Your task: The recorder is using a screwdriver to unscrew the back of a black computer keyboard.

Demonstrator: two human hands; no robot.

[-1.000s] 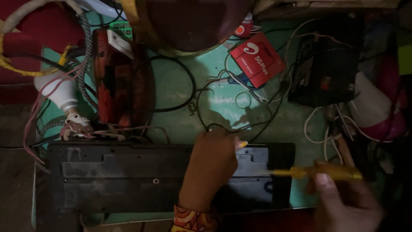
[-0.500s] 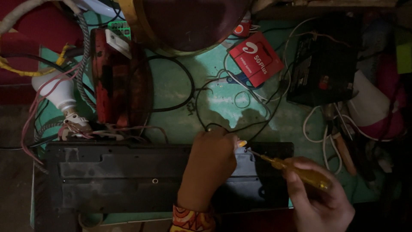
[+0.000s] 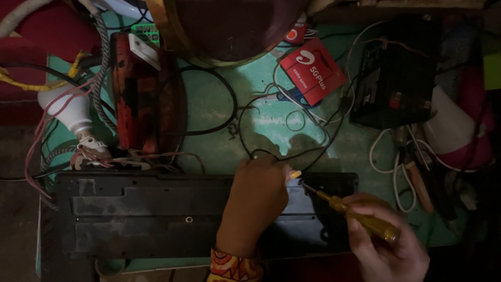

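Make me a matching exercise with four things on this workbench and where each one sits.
Things:
1. screwdriver
2. red card
3. white bulb
4. black panel

Places:
A. far left, among wires
B. under the left hand
C. in the right hand
D. top centre, on the green mat

Pairs: 1-C, 2-D, 3-A, 4-B

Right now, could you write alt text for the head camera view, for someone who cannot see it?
A person's right hand holds a yellow-handled screwdriver with its tip on a long black panel, while the left hand presses down on the panel. They work in dim light on a green table cluttered with wires, a white light bulb and a red card.
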